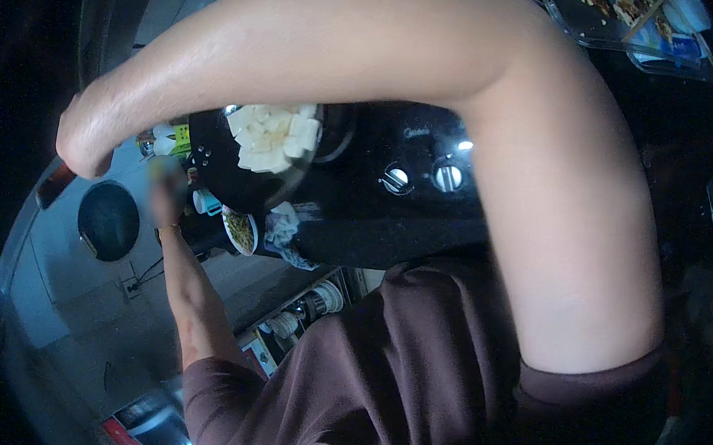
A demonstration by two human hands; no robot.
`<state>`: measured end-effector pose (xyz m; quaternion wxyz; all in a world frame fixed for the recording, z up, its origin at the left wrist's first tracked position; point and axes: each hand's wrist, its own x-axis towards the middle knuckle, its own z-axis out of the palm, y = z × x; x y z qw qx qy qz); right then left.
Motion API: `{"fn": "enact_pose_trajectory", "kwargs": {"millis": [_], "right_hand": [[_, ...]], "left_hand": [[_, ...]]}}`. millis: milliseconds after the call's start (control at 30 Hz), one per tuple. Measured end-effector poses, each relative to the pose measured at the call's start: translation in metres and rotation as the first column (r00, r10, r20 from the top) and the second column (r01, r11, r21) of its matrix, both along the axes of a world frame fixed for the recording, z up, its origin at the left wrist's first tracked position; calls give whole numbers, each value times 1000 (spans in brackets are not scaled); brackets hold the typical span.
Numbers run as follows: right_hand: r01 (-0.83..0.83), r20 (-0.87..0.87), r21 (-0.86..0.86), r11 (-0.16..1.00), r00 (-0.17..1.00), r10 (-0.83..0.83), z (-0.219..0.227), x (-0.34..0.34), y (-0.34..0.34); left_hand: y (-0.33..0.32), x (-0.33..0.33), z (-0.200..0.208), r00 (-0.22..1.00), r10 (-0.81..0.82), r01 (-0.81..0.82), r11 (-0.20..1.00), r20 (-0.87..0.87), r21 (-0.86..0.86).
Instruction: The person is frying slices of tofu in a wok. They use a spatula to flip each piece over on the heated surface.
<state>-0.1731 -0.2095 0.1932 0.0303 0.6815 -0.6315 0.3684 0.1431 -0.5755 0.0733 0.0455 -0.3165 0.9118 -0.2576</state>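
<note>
My right arm reaches across the top of the view, over the stove. At the far left, my right hand (84, 141) is closed on a reddish-brown handle (56, 186); whatever the handle belongs to is hidden. Lower down, my left hand (167, 193) is smeared, so its fingers and anything in them cannot be made out. Beside it is a dark pan (218, 159) holding white block-like pieces, perhaps tofu (272, 137). My right forearm covers the pan's far side. Close to my left hand are a small white and blue container (206, 203) and a yellow-green package (181, 138).
The black stove top (349, 213) has two silver knobs (395, 180). An oval white dish (240, 233) of chopped greens and a crumpled cloth (284, 231) lie along its near edge. A dark round pan or lid (108, 220) is at left. Stacked dishes (320, 300) sit below. A clear tray (589, 31) with food is upper right.
</note>
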Motion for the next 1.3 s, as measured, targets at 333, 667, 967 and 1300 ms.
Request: {"fn": "enact_pose_trajectory", "kwargs": {"millis": [333,667,967,1300], "right_hand": [[9,235,63,998,972,-23,-2,-5,103],[188,184,232,954,955,-233,16,61,83],[367,246,148,918,886,-394,-21,51,46],[190,86,185,964,974,-208,-9,85,25]], "left_hand": [[-21,38,5,998,58,-55,991,22,-121],[21,29,-2,998,23,-24,1000,-51,-18],[22,31,-5,994,-96,89,990,-58,-113],[-39,44,-15,988,-122,125,992,-89,21]]}}
